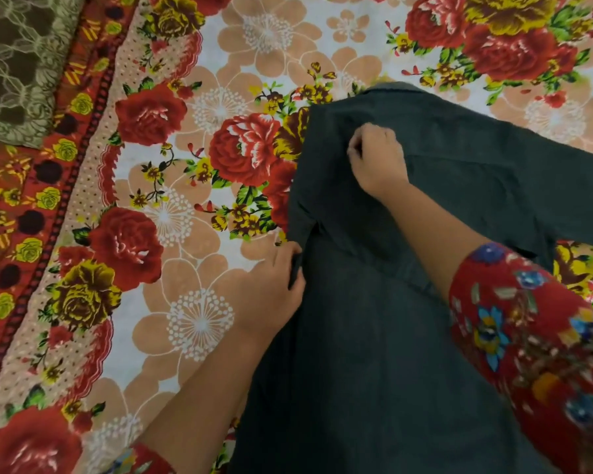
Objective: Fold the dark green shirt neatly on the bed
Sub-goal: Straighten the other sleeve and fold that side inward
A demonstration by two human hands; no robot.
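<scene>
The dark green shirt (pixel 374 354) lies flat on the floral bedsheet (pixel 199 302), spreading beneath and to the right of both hands. The left hand (pixel 274 289) grips the shirt's side edge, fingers curled round the cloth. The right hand (pixel 379 162), farther out, pinches fabric just short of the collar (knuckles up, fingers tucked under).

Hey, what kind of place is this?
Most likely a bedroom, on a bed: a floral bedsheet covers the whole surface, a brown patterned pillow lies at the upper left, and a dark green shirt is spread on the sheet.
</scene>
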